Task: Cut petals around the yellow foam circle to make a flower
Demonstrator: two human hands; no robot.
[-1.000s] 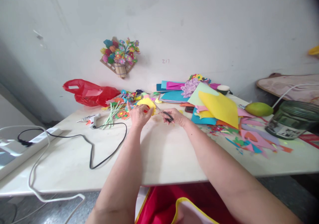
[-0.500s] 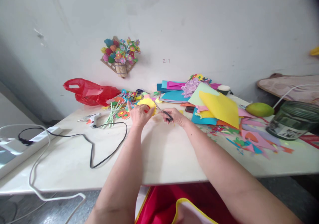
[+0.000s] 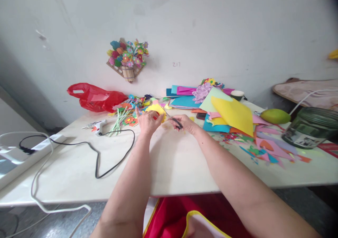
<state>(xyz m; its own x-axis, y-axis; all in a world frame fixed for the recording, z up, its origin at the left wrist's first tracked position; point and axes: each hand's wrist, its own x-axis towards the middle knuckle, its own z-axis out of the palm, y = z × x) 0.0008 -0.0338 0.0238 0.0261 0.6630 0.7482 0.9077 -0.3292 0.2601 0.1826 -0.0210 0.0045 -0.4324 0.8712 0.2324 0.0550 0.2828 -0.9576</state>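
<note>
Between the fingers of my left hand is a yellow scalloped paper flower, with a bit of red showing at its middle. My right hand grips a pair of scissors by the black handles. The blades point up and left, close to the flower's right edge; whether they touch it I cannot tell. Just left of my left hand lie orange cut-out flowers and pale green stems.
A white glue gun with a black cord lies on the left, near a power strip. At the back is a red plastic bag. Coloured sheets, scraps, a green mango and a glass jar occupy the right.
The yellow flower has turned slightly in my left hand. Both hands stay in nearly the same place, and the scissors have barely shifted.
</note>
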